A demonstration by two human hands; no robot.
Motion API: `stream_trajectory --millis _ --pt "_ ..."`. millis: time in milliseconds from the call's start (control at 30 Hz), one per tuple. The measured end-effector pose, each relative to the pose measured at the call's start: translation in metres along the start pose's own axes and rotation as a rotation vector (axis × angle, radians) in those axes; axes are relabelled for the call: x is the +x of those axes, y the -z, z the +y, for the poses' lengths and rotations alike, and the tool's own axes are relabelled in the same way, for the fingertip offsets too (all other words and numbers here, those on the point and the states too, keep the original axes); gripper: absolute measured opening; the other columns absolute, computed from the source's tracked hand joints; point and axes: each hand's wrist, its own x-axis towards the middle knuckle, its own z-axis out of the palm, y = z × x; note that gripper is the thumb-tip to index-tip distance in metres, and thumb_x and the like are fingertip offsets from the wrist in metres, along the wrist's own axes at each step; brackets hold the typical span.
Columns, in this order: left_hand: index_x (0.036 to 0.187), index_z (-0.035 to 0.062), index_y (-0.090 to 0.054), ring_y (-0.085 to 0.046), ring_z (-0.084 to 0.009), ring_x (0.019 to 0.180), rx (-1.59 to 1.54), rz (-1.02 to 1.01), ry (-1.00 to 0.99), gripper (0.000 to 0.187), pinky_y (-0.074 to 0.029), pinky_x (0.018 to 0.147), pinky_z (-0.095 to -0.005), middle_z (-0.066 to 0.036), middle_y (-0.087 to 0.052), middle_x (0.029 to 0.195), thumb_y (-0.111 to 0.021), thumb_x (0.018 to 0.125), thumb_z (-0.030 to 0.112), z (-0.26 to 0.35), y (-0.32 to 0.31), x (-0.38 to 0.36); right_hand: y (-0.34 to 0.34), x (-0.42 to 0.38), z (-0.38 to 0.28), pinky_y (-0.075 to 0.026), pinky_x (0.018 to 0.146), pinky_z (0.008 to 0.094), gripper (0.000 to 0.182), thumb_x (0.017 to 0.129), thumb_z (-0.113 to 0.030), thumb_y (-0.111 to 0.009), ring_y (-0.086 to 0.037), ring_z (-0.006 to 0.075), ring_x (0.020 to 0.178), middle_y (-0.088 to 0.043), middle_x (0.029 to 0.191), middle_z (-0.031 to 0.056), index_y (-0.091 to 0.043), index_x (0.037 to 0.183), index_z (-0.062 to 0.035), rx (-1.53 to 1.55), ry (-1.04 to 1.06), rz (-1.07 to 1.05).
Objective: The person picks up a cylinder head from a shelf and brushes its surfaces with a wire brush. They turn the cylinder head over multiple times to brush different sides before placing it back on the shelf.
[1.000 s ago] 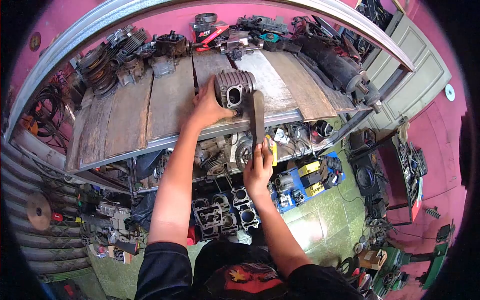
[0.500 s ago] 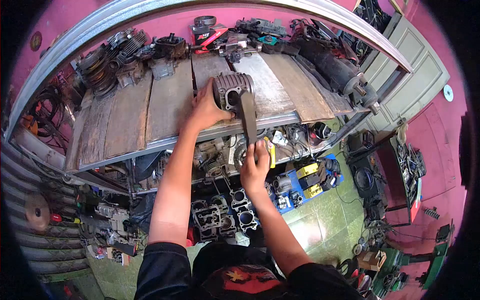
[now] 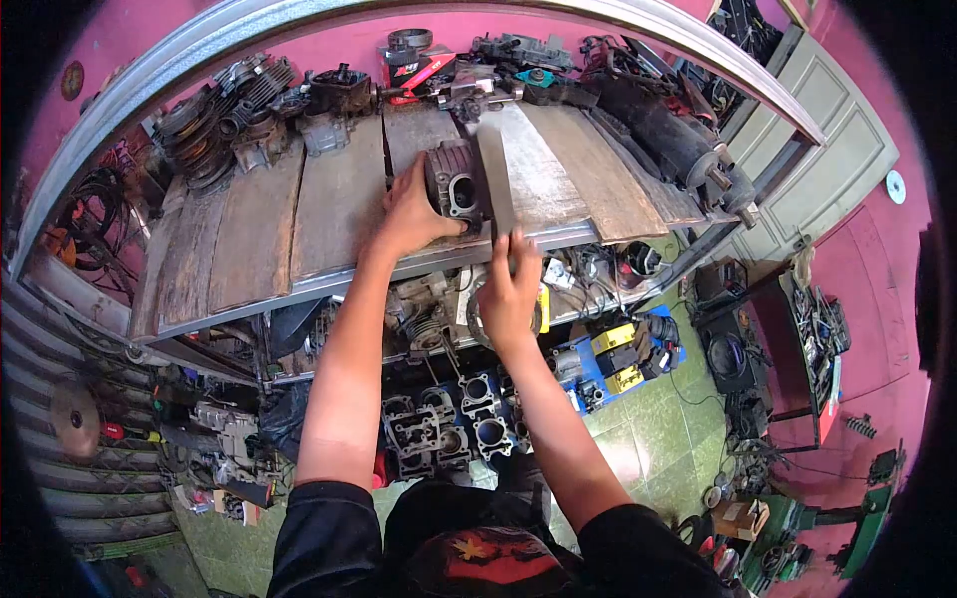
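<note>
A finned grey metal cylinder part (image 3: 451, 179) with a round opening in its side face stands near the front edge of the wooden bench (image 3: 334, 214). My left hand (image 3: 414, 217) is wrapped round its left side and lower front. In my right hand (image 3: 510, 289) is the near end of a long, flat, grey bar like a file (image 3: 494, 179), slightly blurred. The bar points away from me along the right side of the part and hides some of that side. Whether the two touch, I cannot tell.
Greasy engine parts (image 3: 249, 105) line the bench's back left. A dark exhaust-like cylinder (image 3: 678, 145) lies at the back right, and a red and black box (image 3: 419, 72) at the back. Beneath the bench, metal castings (image 3: 429, 429) and yellow boxes (image 3: 613, 339) sit on blue sheets.
My right hand has moved forward, away from me, pushing the bar farther over the bench. The bar now lies more to the part's right. My left hand and the part have hardly moved.
</note>
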Motion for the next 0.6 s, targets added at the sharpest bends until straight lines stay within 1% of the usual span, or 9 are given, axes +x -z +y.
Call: stream_trajectory --millis 67,167,200,267,300,400,467,533,600 --pt "0.170 0.0018 -0.016 -0.032 -0.0418 0.156 0.013 -0.013 0.006 0.147 -0.021 0.129 -0.0560 -0.026 -0.039 0.165 -0.098 0.053 0.039 -0.002 0.000 0.002 0.002 -0.043 0.007 -0.043 0.114 0.0653 0.054 0.086 0.008 -0.064 -0.056 0.0526 0.127 -0.057 0.142 0.0289 -0.060 0.140 0.0038 0.016 0.036 0.050" --pt "0.170 0.0026 -0.015 -0.033 -0.0421 0.155 0.029 -0.021 0.015 0.146 -0.021 0.128 -0.0576 -0.026 -0.040 0.165 -0.097 0.054 0.039 -0.001 -0.001 0.002 0.024 -0.067 -0.009 -0.045 0.112 0.0631 0.057 0.084 0.014 -0.065 -0.055 0.0532 0.127 -0.056 0.143 0.0294 -0.060 0.139 0.0045 0.052 -0.104 -0.021" --pt "0.170 0.0029 -0.015 -0.033 -0.0424 0.155 0.036 -0.019 0.017 0.146 -0.021 0.128 -0.0582 -0.026 -0.040 0.164 -0.097 0.054 0.040 0.000 -0.001 0.001 0.024 -0.063 -0.012 -0.045 0.112 0.0631 0.057 0.084 0.014 -0.065 -0.055 0.0532 0.127 -0.056 0.143 0.0294 -0.060 0.139 0.0045 0.050 -0.107 -0.021" --pt "0.170 0.0028 -0.015 -0.033 -0.0426 0.155 0.033 -0.016 0.018 0.146 -0.022 0.128 -0.0580 -0.026 -0.040 0.164 -0.097 0.055 0.039 0.001 -0.002 -0.001 0.021 -0.046 -0.015 -0.047 0.110 0.0551 0.063 0.081 0.015 -0.061 -0.058 0.0483 0.126 -0.058 0.139 0.0285 -0.058 0.143 0.0030 0.002 -0.152 0.015" --pt "0.170 0.0026 -0.015 -0.033 -0.0428 0.155 0.032 -0.006 0.017 0.145 -0.022 0.128 -0.0578 -0.026 -0.040 0.164 -0.096 0.055 0.039 0.001 -0.002 0.000 0.021 -0.026 -0.018 -0.047 0.109 0.0525 0.067 0.078 0.016 -0.059 -0.058 0.0481 0.124 -0.059 0.137 0.0286 -0.058 0.144 0.0040 0.042 -0.216 -0.003" --pt "0.170 0.0023 -0.015 -0.034 -0.0428 0.155 0.043 0.004 -0.001 0.144 -0.022 0.128 -0.0580 -0.026 -0.040 0.164 -0.095 0.056 0.037 -0.002 -0.003 0.002 0.028 0.038 -0.024 -0.048 0.108 0.0502 0.070 0.076 0.017 -0.058 -0.057 0.0481 0.122 -0.058 0.138 0.0293 -0.057 0.145 0.0041 0.104 -0.267 -0.036" --pt "0.170 0.0021 -0.015 -0.033 -0.0426 0.155 0.034 -0.017 0.022 0.143 -0.022 0.128 -0.0578 -0.026 -0.039 0.165 -0.095 0.056 0.037 0.001 -0.001 0.001 0.022 0.061 -0.013 -0.048 0.108 0.0502 0.071 0.077 0.017 -0.057 -0.057 0.0484 0.123 -0.057 0.139 0.0295 -0.056 0.146 0.0040 0.107 -0.243 -0.048" --pt "0.170 0.0020 -0.015 -0.033 -0.0423 0.155 0.026 -0.037 0.044 0.143 -0.022 0.128 -0.0577 -0.025 -0.039 0.165 -0.094 0.056 0.037 0.004 0.001 0.001 0.023 0.060 -0.005 -0.048 0.109 0.0501 0.071 0.077 0.017 -0.056 -0.056 0.0486 0.124 -0.056 0.140 0.0297 -0.055 0.147 0.0039 0.112 -0.217 -0.061" --pt "0.170 0.0022 -0.015 -0.032 -0.0421 0.156 0.052 -0.029 0.015 0.142 -0.022 0.128 -0.0585 -0.025 -0.038 0.166 -0.094 0.057 0.037 0.000 -0.001 0.002 0.021 0.025 0.005 -0.048 0.109 0.0513 0.073 0.077 0.016 -0.057 -0.056 0.0497 0.126 -0.055 0.140 0.0311 -0.053 0.149 0.0038 0.181 -0.180 -0.045"
